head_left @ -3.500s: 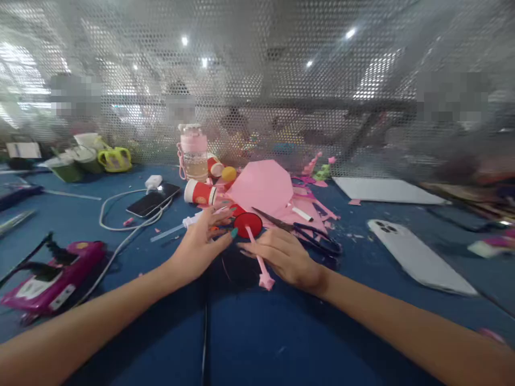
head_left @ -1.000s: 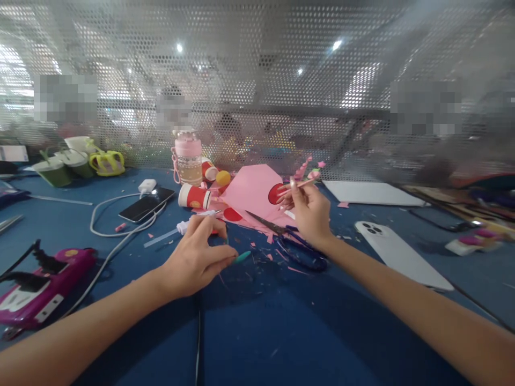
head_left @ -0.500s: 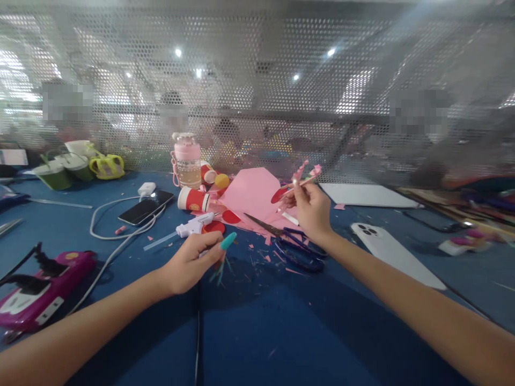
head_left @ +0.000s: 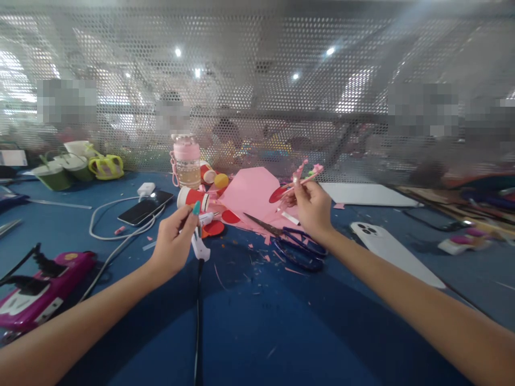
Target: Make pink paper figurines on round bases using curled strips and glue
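My right hand [head_left: 314, 208] pinches a small pink paper craft [head_left: 314, 171] with little pink shapes at its ends, a bit of green and a red disc at its left side. It is held above the pink paper sheet [head_left: 253, 187]. Over the white hot glue gun [head_left: 200, 247] is my left hand [head_left: 174, 244], its thumb and index finger pressed together; whatever lies between them is hidden. A teal nail shows on the thumb. Below the right hand lie dark-blue-handled scissors [head_left: 298, 254], open, with blades toward the pink sheet.
Red-and-white paper cups [head_left: 183, 197], a pink-lidded bottle [head_left: 187, 163] and red paper discs [head_left: 213, 229] surround the pink sheet. Leftward are a black phone [head_left: 145, 207] with white cable and a magenta power strip [head_left: 48, 287]. A white phone [head_left: 394, 254] lies right. A perforated metal screen [head_left: 257, 96] stands behind.
My left hand has moved left and up from the blue tabletop to over the glue gun, uncovering the gun's handle. My right hand stays nearly in place, with the paper craft slightly turned.
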Demonstrator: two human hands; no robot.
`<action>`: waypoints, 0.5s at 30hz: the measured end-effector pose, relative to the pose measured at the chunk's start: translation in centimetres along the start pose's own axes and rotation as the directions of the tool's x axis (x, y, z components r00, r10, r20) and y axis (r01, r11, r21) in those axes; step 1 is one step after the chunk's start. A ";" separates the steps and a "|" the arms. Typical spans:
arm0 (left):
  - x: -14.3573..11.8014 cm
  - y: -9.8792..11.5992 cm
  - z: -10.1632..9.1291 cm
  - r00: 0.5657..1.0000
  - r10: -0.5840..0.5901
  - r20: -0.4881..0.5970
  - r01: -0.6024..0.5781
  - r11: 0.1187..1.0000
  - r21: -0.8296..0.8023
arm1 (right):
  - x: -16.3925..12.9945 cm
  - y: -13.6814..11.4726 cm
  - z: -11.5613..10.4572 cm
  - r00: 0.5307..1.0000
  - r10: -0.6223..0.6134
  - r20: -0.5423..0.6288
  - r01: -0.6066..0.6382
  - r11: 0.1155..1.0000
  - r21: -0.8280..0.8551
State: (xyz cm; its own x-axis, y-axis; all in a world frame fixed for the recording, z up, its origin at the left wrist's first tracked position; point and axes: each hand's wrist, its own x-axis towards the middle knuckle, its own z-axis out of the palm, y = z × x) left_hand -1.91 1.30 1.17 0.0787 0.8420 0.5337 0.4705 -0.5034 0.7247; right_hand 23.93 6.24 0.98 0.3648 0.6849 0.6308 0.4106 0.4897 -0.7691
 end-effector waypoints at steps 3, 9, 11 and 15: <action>0.0 0.6 -0.1 0.994 0.108 0.008 -0.107 0.962 0.251 | 0.1 -0.5 0.1 0.994 0.047 0.096 -0.061 0.987 0.146; -0.8 1.0 0.0 0.931 0.362 0.044 -0.334 0.800 0.498 | -1.5 -4.2 0.6 0.911 0.049 0.409 -0.212 0.907 0.365; -1.2 0.9 0.1 0.914 0.405 -0.027 -0.368 0.854 0.367 | -2.4 -5.3 0.8 0.880 0.075 0.469 -0.266 0.896 0.355; -1.9 1.4 0.8 0.969 0.197 0.148 -0.175 0.973 -0.149 | -4.0 -6.3 1.3 0.832 0.113 0.543 -0.345 0.872 0.346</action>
State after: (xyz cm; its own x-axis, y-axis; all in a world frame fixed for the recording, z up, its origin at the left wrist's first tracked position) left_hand -0.71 -0.82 0.86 0.2993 0.7455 0.5956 0.3127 -0.6663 0.6769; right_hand 18.81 1.09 3.12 -0.1033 0.9184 0.3820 -0.0571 0.3780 -0.9241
